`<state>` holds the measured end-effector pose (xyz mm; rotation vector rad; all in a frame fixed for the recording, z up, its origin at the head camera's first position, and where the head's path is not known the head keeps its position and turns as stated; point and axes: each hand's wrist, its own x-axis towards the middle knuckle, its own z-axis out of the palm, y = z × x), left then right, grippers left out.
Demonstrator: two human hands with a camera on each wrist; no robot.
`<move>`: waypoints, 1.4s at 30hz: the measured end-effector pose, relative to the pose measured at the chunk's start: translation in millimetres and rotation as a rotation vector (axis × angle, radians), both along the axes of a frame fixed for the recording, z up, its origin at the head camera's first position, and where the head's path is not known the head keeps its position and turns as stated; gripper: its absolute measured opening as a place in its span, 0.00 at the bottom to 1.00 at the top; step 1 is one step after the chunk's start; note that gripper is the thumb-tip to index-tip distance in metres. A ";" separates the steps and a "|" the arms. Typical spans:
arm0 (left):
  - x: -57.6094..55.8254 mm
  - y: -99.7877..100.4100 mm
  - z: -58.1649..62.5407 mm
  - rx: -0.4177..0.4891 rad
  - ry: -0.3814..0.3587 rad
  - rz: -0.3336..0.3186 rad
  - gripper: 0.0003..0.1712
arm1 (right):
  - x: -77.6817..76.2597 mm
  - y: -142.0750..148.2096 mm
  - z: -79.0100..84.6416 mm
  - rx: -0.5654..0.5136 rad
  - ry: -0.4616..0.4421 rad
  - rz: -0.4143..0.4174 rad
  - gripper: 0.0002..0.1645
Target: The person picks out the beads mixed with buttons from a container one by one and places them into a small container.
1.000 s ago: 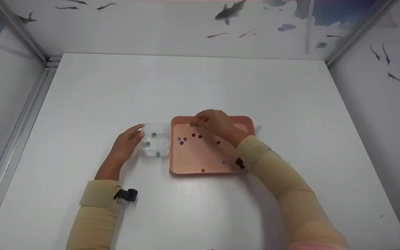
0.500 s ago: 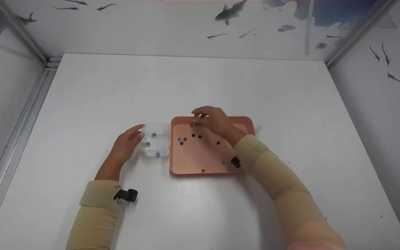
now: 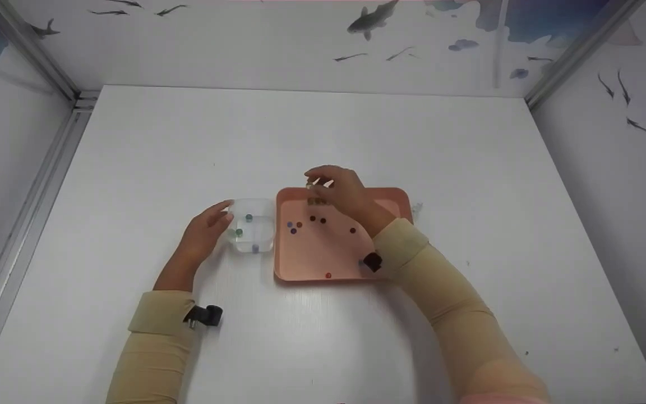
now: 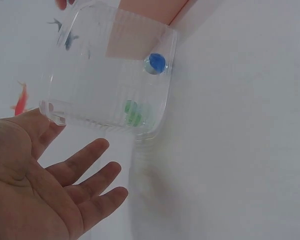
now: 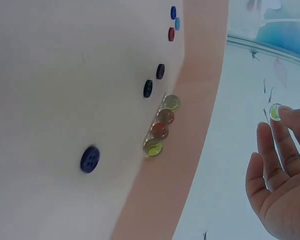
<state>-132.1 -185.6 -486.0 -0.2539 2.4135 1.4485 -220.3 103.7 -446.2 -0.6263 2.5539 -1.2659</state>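
My right hand (image 3: 341, 191) pinches a clear marble with a yellow-green swirl (image 5: 275, 112) between thumb and fingertips, above the far edge of the orange tray (image 3: 323, 258). Below it, several marbles (image 5: 160, 131) sit in a row against the tray's far wall. My left hand (image 3: 202, 235) holds the left corner of a clear plastic container (image 4: 90, 95) with thumb and index finger; the other fingers stretch out beside it. Inside the container lie a blue-and-white marble (image 4: 155, 63) and green marbles (image 4: 133, 114).
Several buttons lie on the tray, among them a dark blue four-hole button (image 5: 90, 159), a red button (image 3: 328, 275) and a small group at the left (image 3: 293, 231). Small clear bits (image 3: 417, 209) lie beyond the tray's right edge. Printed walls enclose the white table (image 3: 312, 134).
My right hand has risen and shifted toward the far left, lifting a marble off the tray and uncovering the marble row. My left hand and the container have stayed put.
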 end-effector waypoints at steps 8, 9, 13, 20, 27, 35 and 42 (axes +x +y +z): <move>0.4 0.6 2.8 0.016 -0.008 0.002 0.31 | 2.4 -12.5 4.2 -0.050 -0.060 0.007 0.19; 0.4 0.4 2.8 0.016 -0.009 0.002 0.31 | 2.8 -14.2 4.5 -0.046 -0.053 0.010 0.19; 0.4 0.4 2.3 0.016 -0.007 0.006 0.31 | 5.1 -19.8 5.5 -0.050 -0.034 0.019 0.19; 0.3 0.1 1.4 0.018 -0.003 0.009 0.30 | 8.8 -28.9 4.0 -0.055 -0.017 0.042 0.18; 0.7 0.1 1.4 -0.002 0.013 -0.010 0.30 | 11.9 -38.6 4.9 -0.034 0.013 0.086 0.17; 0.5 1.1 2.0 -0.023 0.011 -0.019 0.31 | 16.4 -46.7 5.3 -0.055 0.013 0.138 0.17; 0.6 0.1 2.3 -0.022 0.022 -0.023 0.30 | 19.8 -55.0 4.4 -0.025 -0.003 0.150 0.17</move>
